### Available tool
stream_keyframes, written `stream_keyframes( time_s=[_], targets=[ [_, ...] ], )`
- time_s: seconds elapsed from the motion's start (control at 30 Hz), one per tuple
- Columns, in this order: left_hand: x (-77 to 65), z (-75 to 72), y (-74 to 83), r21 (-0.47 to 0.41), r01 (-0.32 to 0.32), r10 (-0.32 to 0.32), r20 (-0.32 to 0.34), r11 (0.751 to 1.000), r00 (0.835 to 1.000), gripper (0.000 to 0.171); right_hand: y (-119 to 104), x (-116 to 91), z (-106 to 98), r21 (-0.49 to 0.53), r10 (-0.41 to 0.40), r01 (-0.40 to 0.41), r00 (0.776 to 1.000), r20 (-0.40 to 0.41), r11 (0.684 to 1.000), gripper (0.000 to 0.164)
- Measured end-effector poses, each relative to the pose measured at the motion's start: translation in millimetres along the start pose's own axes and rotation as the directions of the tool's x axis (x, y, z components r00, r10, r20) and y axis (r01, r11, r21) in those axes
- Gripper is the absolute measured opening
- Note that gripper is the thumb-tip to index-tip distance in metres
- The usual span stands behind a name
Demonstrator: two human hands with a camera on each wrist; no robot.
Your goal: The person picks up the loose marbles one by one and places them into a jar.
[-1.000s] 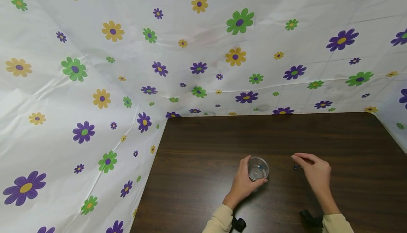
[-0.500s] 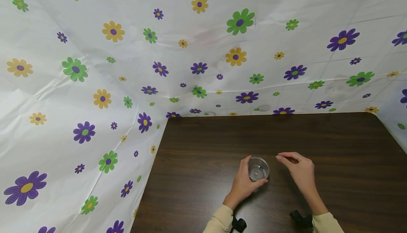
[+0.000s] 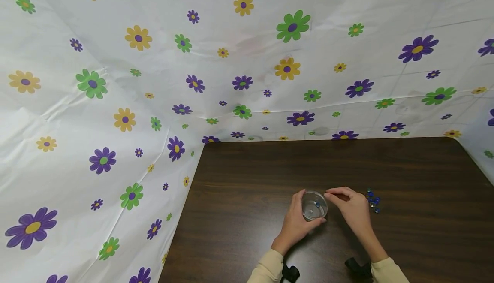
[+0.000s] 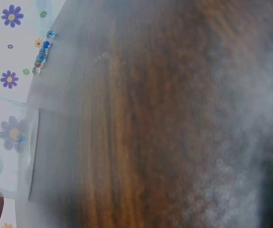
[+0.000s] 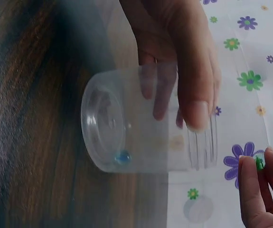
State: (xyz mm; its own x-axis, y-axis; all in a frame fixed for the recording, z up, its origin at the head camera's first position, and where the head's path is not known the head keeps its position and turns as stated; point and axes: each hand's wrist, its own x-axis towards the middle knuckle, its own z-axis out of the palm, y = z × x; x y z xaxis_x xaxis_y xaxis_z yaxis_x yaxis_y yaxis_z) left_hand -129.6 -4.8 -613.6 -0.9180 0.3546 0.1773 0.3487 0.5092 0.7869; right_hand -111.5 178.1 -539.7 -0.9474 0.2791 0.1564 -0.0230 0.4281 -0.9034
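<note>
My left hand (image 3: 294, 228) grips a clear plastic jar (image 5: 148, 128) near its threaded rim, thumb on one side and fingers on the other. A single blue marble (image 5: 123, 156) lies at the bottom of the jar. My right hand (image 3: 353, 212) is just right of the jar's mouth in the head view. Between its thumb and fingertips it pinches a clear marble with green inside (image 5: 259, 163), best seen in the right wrist view. Several blue and clear marbles (image 3: 372, 200) lie on the table just beyond my right hand, partly hidden by it.
The dark wood-grain table (image 3: 239, 180) carries the jar and the loose marbles. A white cloth with printed flowers (image 3: 216, 60) rises behind the table and along its left side. Dark straps (image 3: 358, 268) sit at both wrists.
My right hand has moved left from the loose marbles to beside the jar, uncovering most of them. My left hand and the jar have stayed in place.
</note>
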Motion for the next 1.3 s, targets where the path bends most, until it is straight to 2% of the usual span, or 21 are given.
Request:
stream_keyframes(
  time_s=[0.47,0.77,1.03,1.3],
  targets=[
    [-0.8,-0.9,2.0,-0.011,-0.007,0.007,0.007,1.0,1.0,0.093,-1.2,-6.7,17.1,0.04,-0.012,0.01,0.997,0.07,0.999,0.009],
    [-1.4,0.0,0.2,-0.009,-0.009,0.009,0.017,1.0,1.0,0.093,0.8,-10.4,22.3,0.042,-0.005,0.002,0.997,0.073,0.999,0.011],
    [-1.5,0.0,-0.3,-0.015,0.002,-0.002,0.022,1.0,1.0,0.092,4.7,-11.6,24.3,0.041,-0.062,0.059,0.996,0.063,0.997,0.008],
    [-1.0,-0.3,0.4,-0.017,0.013,-0.012,0.025,1.0,1.0,0.092,2.5,-11.6,24.7,0.072,-0.076,0.071,0.995,0.064,0.995,0.007]
  ],
)
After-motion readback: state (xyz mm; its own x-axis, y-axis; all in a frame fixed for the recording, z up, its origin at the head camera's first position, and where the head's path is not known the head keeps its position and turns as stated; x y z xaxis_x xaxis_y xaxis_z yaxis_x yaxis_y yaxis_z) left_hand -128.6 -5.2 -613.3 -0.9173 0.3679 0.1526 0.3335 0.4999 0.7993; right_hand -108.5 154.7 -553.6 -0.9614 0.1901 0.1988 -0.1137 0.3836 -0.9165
